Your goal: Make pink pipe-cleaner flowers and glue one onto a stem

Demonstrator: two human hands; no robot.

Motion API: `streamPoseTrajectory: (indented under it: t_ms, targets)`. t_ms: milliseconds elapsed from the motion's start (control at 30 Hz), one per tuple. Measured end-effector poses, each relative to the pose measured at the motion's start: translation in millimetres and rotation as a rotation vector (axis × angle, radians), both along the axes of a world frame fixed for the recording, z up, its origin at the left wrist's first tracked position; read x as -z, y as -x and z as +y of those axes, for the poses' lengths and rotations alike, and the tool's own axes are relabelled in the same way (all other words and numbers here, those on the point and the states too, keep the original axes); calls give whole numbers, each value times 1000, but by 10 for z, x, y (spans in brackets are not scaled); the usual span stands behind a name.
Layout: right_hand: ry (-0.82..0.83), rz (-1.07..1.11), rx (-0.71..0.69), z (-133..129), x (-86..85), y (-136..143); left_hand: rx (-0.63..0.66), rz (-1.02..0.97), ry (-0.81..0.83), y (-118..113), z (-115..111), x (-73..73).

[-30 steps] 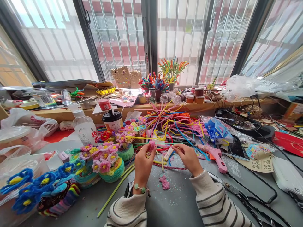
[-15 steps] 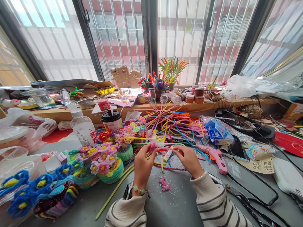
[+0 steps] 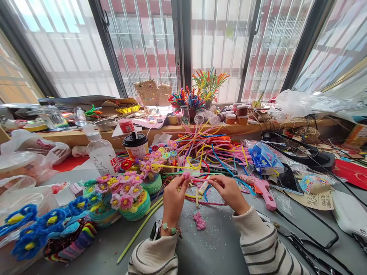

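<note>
Over the middle of the grey table, my left hand point(image 3: 173, 196) pinches the curled end of a pink pipe cleaner point(image 3: 186, 175) between thumb and fingers. Its straight part stretches right to my right hand point(image 3: 229, 193), whose thumb and fingertips are closed on the other end. Just under that hand lies a small white block point(image 3: 203, 187). A twisted pink pipe-cleaner piece point(image 3: 198, 220) rests on the table between my forearms, among scattered glitter. Behind both hands spreads a heap of loose pipe cleaners point(image 3: 218, 147) in pink, orange, yellow and blue.
Green pots with pipe-cleaner flowers point(image 3: 126, 193) stand at left, near a plastic bottle point(image 3: 101, 154) and a lidded cup point(image 3: 135, 147). To the right lie a pink glue gun point(image 3: 267, 194) with its cord and black-handled scissors point(image 3: 298, 244). A cluttered wooden ledge point(image 3: 163, 133) runs below the window.
My left hand has shifted very slightly and turned a little around the curled pink end. Both hands keep hold of the pipe cleaner; the view has moved slightly.
</note>
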State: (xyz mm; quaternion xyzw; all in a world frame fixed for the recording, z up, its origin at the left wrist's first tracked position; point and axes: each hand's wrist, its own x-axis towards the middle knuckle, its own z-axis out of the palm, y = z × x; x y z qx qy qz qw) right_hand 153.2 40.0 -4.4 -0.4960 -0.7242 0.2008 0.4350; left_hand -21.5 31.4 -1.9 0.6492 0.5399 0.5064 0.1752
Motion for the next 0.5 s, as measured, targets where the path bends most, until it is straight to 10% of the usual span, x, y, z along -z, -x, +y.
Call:
streamPoseTrajectory:
  t_ms: [500]
  targets:
    - [-36,-258,-7,37,24,-133,197,63,119,-47,-25,-13]
